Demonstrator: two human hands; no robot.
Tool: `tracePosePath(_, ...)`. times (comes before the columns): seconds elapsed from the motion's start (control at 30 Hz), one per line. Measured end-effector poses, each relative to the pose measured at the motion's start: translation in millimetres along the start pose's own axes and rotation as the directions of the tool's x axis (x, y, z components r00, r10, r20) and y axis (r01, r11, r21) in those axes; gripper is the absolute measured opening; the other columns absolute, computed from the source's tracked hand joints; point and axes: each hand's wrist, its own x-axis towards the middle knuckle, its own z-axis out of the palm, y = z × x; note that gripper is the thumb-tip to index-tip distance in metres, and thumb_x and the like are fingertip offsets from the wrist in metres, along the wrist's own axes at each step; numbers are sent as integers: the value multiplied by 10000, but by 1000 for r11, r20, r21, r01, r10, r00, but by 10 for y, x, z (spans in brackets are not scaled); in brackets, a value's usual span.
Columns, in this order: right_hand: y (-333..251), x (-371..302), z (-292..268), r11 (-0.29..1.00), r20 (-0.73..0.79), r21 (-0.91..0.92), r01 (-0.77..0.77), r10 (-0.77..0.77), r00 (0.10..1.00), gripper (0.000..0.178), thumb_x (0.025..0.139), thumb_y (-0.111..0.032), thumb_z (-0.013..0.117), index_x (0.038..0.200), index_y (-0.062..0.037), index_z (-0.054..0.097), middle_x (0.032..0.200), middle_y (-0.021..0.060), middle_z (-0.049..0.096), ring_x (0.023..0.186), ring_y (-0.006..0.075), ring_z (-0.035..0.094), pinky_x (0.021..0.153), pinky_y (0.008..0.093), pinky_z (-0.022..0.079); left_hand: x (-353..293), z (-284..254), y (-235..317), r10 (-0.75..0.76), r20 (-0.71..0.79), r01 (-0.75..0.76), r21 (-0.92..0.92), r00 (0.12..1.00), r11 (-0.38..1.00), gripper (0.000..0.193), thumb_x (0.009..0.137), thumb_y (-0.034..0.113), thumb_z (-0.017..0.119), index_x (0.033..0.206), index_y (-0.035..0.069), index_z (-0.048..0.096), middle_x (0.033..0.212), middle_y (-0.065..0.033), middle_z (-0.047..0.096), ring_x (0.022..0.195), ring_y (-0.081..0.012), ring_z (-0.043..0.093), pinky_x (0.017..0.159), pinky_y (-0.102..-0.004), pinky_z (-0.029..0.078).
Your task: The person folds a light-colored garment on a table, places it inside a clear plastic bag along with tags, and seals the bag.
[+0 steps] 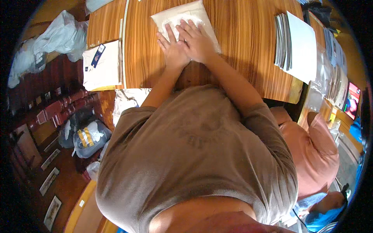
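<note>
A flat clear plastic packet (196, 10) with folded cream cloth inside lies at the far middle of the wooden table. My left hand (175, 53) rests flat on its near part, fingers spread. My right hand (199, 43) also lies palm down on the packet, its fingers stretched out and partly crossing over the left one's. Neither hand grips anything. To the left, by the table's edge, sits a stack of folded cream garments (103, 73) with a dark blue tag (98, 55) on top.
White boards (305, 46) stand in a stack on the table's right side. Clear plastic bags (58, 37) hang over at the left, and stuffed bags (91, 138) lie lower down. A person in salmon clothing (311, 155) is close on my right. A lit screen (352, 101) glows farther right.
</note>
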Motion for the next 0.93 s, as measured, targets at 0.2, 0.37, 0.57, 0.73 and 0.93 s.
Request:
tracePosePath(0.2, 661, -124, -17, 742, -160, -318, -590, 572, 805, 659, 1004, -398, 533, 1552, -51, 418, 1638, 191, 362, 1526, 446, 277, 1224, 625, 222, 136, -116, -69, 121, 121, -125, 25, 985, 992, 641, 1029, 509, 469, 1620, 289, 350, 1715, -227, 109, 1513, -613, 56, 1207, -702, 142)
tracePosePath(0.37, 206, -46, -639, 957, -93, -202, -208, 193, 977, 637, 947, -266, 614, 1527, -63, 448, 1568, 209, 443, 1489, 460, 336, 1206, 619, 274, 596, -404, -641, 684, 254, -687, -95, 683, 721, 606, 1010, 438, 534, 1591, 327, 400, 1723, -145, 156, 1565, -463, 128, 1240, -648, 138)
tracePosePath(0.57, -74, -45, -427, 898, 228, -89, -432, 440, 868, 584, 902, -272, 642, 1422, -22, 555, 1474, 178, 543, 1432, 402, 429, 1202, 524, 332, 288, -389, 13, 177, 344, -265, 228, 922, 937, 686, 972, 427, 528, 1616, 250, 375, 1723, -195, 118, 1563, -511, 51, 1224, -697, 57)
tracePosePath(0.73, 51, -118, -217, 926, 59, -196, -322, 339, 939, 685, 1036, -490, 425, 1526, -13, 464, 1653, 130, 366, 1555, 392, 246, 1256, 577, 169, 146, -28, 104, 232, 158, -243, 53, 960, 969, 713, 955, 452, 523, 1627, 289, 352, 1722, -135, 158, 1536, -556, 90, 1125, -821, 96)
tracePosePath(0.93, 66, -154, -112, 898, 166, -195, -395, 428, 889, 757, 1041, -549, 350, 1602, -41, 349, 1714, 107, 231, 1592, 363, 131, 1280, 543, 44, 143, -39, 113, 199, 267, -247, 159, 943, 956, 755, 953, 478, 522, 1643, 258, 310, 1740, -147, 82, 1550, -543, 14, 1149, -792, 2)
